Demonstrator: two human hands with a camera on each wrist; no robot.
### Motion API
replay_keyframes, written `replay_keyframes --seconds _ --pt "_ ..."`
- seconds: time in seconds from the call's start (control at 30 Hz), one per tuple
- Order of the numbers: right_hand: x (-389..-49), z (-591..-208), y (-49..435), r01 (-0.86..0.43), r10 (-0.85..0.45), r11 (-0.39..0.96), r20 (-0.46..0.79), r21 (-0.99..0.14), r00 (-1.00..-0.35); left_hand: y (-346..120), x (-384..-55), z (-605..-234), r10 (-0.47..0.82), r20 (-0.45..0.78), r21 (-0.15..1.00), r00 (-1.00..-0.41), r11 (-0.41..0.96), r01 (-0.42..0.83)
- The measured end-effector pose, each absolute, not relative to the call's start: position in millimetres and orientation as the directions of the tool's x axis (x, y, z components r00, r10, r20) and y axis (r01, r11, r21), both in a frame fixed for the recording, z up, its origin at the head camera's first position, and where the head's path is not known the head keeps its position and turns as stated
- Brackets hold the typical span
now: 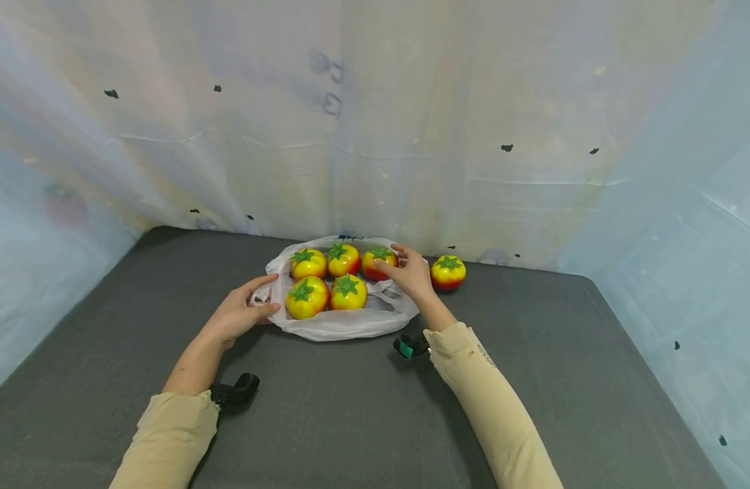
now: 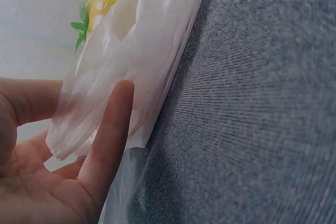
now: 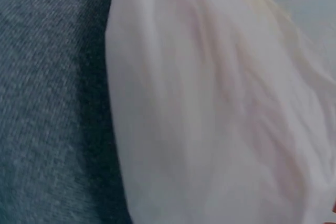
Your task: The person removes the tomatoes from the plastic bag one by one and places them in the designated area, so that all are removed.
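Observation:
A white plastic bag [image 1: 344, 330] lies spread open on the table with several glossy yellow-and-red toy tomatoes [image 1: 308, 297], green leaves on top, inside its mouth. My left hand [image 1: 243, 311] holds the bag's left edge; in the left wrist view the thin plastic [image 2: 142, 40] runs between its fingers. At the bag's right side, my right hand [image 1: 414, 275] has thumb and fingers around the back right tomato [image 1: 380, 255]. Bag film [image 3: 210, 103] fills most of the right wrist view, which hides that grip. Another tomato [image 1: 448, 273] sits outside the bag, just right of my right hand.
The dark grey table [image 1: 326, 414] runs back to a pale plastic sheet [image 1: 399, 136] hanging behind it. Similar sheeting [image 1: 687, 258] closes off the right side and the left. Black wrist straps [image 1: 236, 391] sit at both sleeves.

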State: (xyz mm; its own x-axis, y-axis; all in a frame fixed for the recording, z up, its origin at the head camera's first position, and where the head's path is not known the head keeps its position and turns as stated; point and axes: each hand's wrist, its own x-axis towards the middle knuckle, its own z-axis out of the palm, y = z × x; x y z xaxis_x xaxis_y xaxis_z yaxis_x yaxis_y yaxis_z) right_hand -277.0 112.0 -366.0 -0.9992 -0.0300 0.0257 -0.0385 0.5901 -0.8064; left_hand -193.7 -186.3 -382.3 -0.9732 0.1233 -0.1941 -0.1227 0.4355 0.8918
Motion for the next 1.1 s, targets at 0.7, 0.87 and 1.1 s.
replay_keyframes --seconds 0.7,0.87,1.1 --pt "-281 -376 112 -0.038 -0.017 0.601 0.036 -0.798 -0.999 -189 -194 -386 0.14 -0.189 0.894 -0.972 0.433 -0.111" --pt "-277 -372 114 -0.032 0.006 0.601 0.044 -0.799 -0.999 -188 -193 -385 0.14 -0.183 0.896 -0.973 0.431 -0.106" --pt "-270 -364 117 -0.054 -0.009 0.55 0.059 -0.833 -0.998 -188 -192 -384 0.148 -0.168 0.905 -0.975 0.415 -0.093"
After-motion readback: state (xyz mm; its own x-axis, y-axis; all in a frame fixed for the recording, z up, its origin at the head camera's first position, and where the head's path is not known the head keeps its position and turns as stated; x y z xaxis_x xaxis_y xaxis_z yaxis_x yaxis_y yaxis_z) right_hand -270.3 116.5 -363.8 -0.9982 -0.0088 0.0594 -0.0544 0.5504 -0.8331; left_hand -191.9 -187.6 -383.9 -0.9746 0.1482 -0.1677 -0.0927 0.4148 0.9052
